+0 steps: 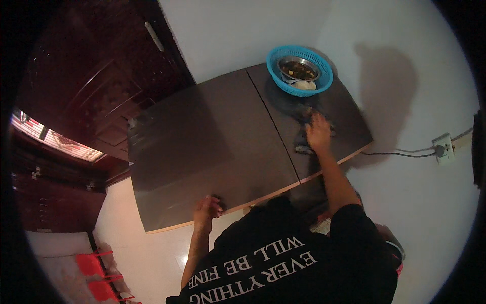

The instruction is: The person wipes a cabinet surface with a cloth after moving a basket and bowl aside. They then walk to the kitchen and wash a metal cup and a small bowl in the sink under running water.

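My right hand lies palm down on a dark cloth near the right end of the brown table. The hand is slightly blurred and hides part of the cloth. Just beyond it, a blue plastic basket holds a metal bowl of dark food with liquid. A pale item sits below the bowl in the same basket; its kind is unclear. At the table's near edge rests my left hand, fingers loosely bent and holding nothing visible.
A dark seam crosses the tabletop. A cable runs from the table's right edge to a wall socket. Dark red wooden doors stand at the left. Red plastic chairs are at lower left.
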Motion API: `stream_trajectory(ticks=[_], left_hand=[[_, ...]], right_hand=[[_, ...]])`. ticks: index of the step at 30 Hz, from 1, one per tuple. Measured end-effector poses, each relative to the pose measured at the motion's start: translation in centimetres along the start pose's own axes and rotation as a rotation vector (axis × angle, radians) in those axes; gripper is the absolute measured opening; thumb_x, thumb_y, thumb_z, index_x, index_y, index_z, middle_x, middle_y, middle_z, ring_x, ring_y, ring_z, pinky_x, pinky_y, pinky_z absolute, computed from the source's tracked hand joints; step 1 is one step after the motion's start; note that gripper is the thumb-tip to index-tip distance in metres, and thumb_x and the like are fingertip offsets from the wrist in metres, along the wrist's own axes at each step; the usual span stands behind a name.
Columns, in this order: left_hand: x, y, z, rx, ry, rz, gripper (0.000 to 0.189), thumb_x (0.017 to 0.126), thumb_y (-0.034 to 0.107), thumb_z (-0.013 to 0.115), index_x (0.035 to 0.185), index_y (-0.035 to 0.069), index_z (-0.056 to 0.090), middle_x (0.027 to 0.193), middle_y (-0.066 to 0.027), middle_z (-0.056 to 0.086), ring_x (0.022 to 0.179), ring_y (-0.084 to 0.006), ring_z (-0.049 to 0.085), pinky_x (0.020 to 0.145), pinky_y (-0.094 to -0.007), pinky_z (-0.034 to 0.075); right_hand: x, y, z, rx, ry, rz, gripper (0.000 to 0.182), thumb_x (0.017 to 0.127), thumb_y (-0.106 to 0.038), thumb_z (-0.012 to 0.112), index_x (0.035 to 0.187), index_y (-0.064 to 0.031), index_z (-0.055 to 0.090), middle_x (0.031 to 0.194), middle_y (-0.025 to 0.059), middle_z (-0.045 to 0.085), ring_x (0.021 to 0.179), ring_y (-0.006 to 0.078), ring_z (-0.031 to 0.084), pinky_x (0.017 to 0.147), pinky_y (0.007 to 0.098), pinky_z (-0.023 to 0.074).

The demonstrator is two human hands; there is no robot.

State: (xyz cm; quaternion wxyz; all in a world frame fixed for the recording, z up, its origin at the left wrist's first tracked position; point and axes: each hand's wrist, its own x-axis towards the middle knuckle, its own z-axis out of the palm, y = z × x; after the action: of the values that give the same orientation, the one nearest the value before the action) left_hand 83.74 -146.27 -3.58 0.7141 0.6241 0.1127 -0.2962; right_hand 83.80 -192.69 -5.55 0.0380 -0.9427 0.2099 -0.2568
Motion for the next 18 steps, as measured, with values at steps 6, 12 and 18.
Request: stream_trajectory(ticks=[6,12,18], left_hand=[[0.4,0.5,2.9,0.053,-0.119,-0.038,0.033,0.092,0.031,0.045,0.084,0.002,0.058,0.058,-0.0072,0.058,0.047,-0.0129,0.053,0.044,-0.0240,0.042],[1.2,0.4,5.6,0.179,-0.166,-0.029,0.031,0.092,0.030,0.045,0.083,0.003,0.057,0.058,-0.0063,0.058,0.045,-0.0115,0.051,0.043,-0.0223,0.042],[1.8,0.5,9.7,0.240,-0.217,-0.024,0.030,0.092,0.029,0.044,0.086,0.003,0.057,0.057,-0.0057,0.057,0.045,-0.0106,0.051,0.043,-0.0224,0.041]], right_hand=[[-7.1,-0.1,-3.3,-0.128,-0.136,0.056,0.051,0.083,-0.026,0.053,0.126,0.0004,0.041,0.134,0.0182,0.036,0.125,0.0338,0.032,0.104,0.0447,0.0223],[-8.0,-6.7,-4.1,0.008,-0.140,-0.049,0.054,0.080,-0.026,0.056,0.125,0.0012,0.042,0.137,0.0171,0.033,0.127,0.0323,0.028,0.105,0.0451,0.0206],[-2.6,-4.8,-1.6,0.208,-0.094,-0.194,0.052,0.081,-0.030,0.055,0.123,-0.0010,0.045,0.133,0.0159,0.039,0.125,0.0316,0.033,0.105,0.0449,0.0214]])
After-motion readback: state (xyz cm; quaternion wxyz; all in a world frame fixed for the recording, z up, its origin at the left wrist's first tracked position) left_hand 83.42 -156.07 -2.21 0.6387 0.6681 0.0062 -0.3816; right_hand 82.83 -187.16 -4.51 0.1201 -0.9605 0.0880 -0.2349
